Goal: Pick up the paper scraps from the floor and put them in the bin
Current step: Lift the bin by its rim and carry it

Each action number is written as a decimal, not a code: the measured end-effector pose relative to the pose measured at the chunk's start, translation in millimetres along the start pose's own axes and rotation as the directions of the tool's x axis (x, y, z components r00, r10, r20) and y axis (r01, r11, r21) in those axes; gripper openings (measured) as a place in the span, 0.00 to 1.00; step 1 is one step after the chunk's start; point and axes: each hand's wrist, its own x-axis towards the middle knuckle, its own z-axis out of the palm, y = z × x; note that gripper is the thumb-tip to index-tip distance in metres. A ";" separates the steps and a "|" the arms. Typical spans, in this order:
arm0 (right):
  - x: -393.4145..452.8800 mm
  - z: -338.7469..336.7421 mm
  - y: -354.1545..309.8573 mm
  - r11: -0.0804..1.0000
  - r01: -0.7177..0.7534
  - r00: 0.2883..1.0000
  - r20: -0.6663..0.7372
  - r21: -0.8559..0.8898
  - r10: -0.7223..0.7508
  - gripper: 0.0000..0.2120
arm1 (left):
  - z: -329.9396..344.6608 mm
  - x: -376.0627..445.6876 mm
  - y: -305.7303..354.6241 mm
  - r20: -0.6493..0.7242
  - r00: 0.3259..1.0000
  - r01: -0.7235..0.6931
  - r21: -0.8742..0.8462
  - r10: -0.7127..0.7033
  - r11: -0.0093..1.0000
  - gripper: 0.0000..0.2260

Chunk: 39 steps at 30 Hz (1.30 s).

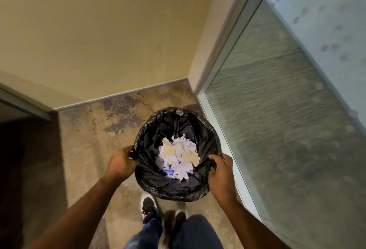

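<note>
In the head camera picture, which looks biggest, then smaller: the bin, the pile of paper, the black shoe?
1. Bin
2. Paper pile, lying inside the bin
3. Black shoe; it is partly hidden by the leg, so this rank is unsure.

1. Your right shoe (179, 218) is smeared by motion blur below the bin (198, 194); its shape is unreadable.
2. The black liner (150, 139) covers the bin's walls entirely.
3. Your left hand (120, 164) and right hand (221, 175) hide their fingertips in the liner's folds.
4. Both forearms are cut off at the bottom edge.
5. A blue item (168, 171) among the paper scraps (178, 155) is too buried to identify.
</note>
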 end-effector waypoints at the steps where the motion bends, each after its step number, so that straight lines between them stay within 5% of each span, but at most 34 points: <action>1: 13.2 2.4 -3.0 1.000 0.012 1.000 0.006 -0.005 -0.012 0.26 | -0.6 14.4 8.2 0.001 1.000 -0.002 0.026 0.002 1.000 0.10; 10: 171.6 54.9 6.4 0.997 0.052 0.995 0.091 -0.052 -0.048 0.25 | 25.4 173.3 43.1 -0.036 0.993 0.119 0.147 -0.115 0.982 0.12; 19: 322.8 134.0 42.1 0.999 0.029 0.999 0.028 -0.044 -0.028 0.19 | 70.6 331.9 37.4 -0.077 0.995 0.078 0.224 -0.063 0.971 0.14; 26: 422.7 195.3 58.2 0.998 -0.061 0.996 0.059 -0.030 0.063 0.27 | 93.1 449.3 27.7 -0.073 0.997 0.031 0.197 -0.017 0.980 0.12; 39: 501.1 242.7 62.1 0.996 -0.057 0.987 0.147 -0.062 0.065 0.27 | 114.4 530.1 23.3 -0.183 0.983 0.043 0.274 0.008 0.961 0.20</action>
